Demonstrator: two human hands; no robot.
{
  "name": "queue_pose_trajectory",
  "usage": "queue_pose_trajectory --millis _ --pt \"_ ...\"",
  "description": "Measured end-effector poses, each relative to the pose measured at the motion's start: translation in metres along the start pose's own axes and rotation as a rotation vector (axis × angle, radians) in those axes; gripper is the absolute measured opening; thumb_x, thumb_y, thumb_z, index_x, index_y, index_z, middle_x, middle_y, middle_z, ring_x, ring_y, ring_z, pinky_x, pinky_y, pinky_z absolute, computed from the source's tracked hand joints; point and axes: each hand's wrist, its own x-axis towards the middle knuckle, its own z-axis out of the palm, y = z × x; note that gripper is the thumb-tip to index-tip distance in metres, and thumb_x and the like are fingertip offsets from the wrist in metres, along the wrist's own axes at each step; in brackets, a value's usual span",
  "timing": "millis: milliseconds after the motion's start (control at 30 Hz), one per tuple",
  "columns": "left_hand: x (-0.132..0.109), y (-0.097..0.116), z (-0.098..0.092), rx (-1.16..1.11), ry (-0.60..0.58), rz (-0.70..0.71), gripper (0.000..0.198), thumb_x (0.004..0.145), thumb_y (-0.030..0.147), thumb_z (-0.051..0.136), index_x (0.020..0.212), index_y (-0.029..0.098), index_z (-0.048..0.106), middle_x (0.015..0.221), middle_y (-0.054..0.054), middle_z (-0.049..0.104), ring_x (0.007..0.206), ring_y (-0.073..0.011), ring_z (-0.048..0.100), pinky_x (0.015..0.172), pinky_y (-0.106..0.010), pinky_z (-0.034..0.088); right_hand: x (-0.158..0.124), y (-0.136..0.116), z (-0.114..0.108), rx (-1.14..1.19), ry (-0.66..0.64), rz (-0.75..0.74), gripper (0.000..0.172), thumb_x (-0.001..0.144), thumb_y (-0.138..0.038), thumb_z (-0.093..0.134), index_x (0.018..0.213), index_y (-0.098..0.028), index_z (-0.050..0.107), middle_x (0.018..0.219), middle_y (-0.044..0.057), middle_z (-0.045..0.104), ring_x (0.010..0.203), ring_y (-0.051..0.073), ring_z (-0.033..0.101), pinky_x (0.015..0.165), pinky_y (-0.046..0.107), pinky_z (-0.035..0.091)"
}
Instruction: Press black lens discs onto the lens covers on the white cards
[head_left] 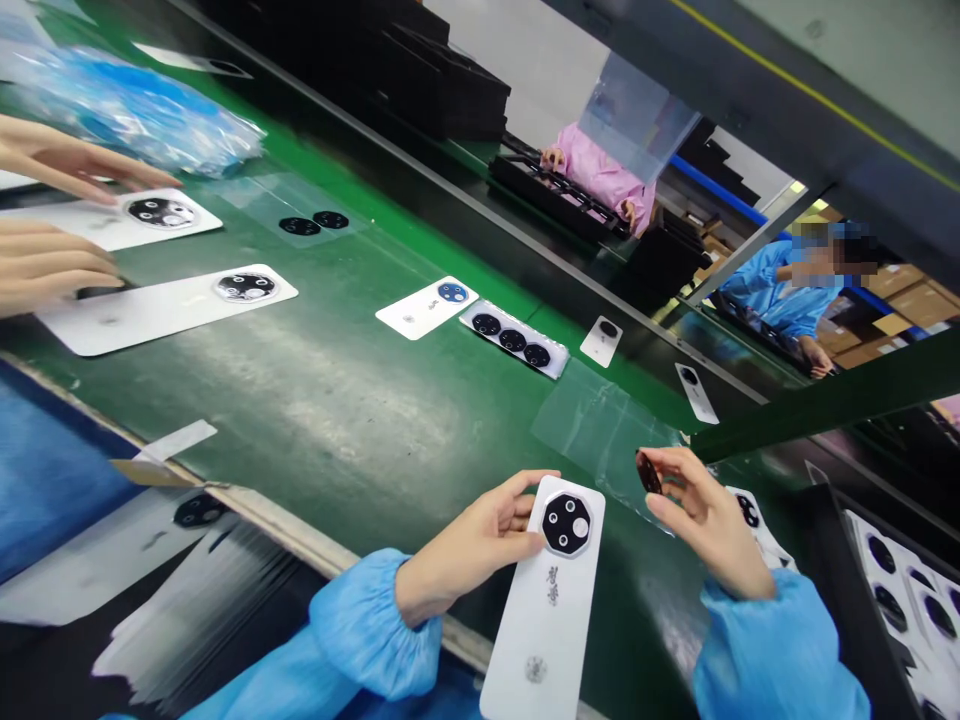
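My left hand (476, 540) grips a white phone back panel (551, 635) by its upper left edge, thumb on the front. The panel is tilted over the bench edge. Near its top is a black octagonal camera area with several round openings, and grey markings run below. My right hand (705, 515), raised to the right of the panel, pinches a small dark camera lens cover (647, 473) between thumb and fingers, seen nearly edge-on and apart from the panel. Below and behind this hand lies a clear plastic sheet (592, 425) on the bench.
On the green bench (337, 400) lie a strip with three black lens covers (514, 340) and a white panel (420, 312). A black tray (825, 510) holds several panels at right. Another person's hands (52, 265) work at left. A green post (847, 390) crosses at right.
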Motion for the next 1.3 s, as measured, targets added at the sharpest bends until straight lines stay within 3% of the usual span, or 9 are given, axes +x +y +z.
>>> queue_pose_trajectory --millis 233,467,1300 --pt "0.004 -0.003 0.004 0.027 -0.008 -0.003 0.056 0.077 0.024 0.064 0.128 0.021 0.039 0.111 -0.008 0.064 0.102 -0.0229 0.059 0.087 -0.037 0.042 -0.034 -0.016 0.028 -0.242 0.011 -0.135 0.038 0.082 -0.028 0.058 0.119 -0.027 0.05 0.1 0.007 0.049 0.081 0.019 0.055 0.07 0.034 0.052" --pt "0.005 -0.006 0.007 0.046 -0.033 -0.007 0.051 0.079 0.02 0.057 0.127 0.02 0.041 0.109 -0.007 0.065 0.097 -0.0206 0.06 0.082 -0.033 0.042 -0.039 -0.025 0.051 -0.398 -0.068 -0.227 0.042 0.081 -0.024 0.057 0.121 -0.026 0.046 0.1 0.009 0.049 0.09 0.024 0.055 0.071 0.038 0.053" --pt "0.006 -0.007 0.006 0.02 -0.076 0.018 0.052 0.079 0.024 0.059 0.127 0.018 0.041 0.111 -0.009 0.063 0.103 -0.0226 0.058 0.085 -0.034 0.042 -0.032 -0.022 0.051 -0.397 -0.195 -0.228 0.047 0.082 -0.019 0.054 0.126 -0.028 0.04 0.106 0.01 0.044 0.095 0.025 0.052 0.075 0.041 0.053"
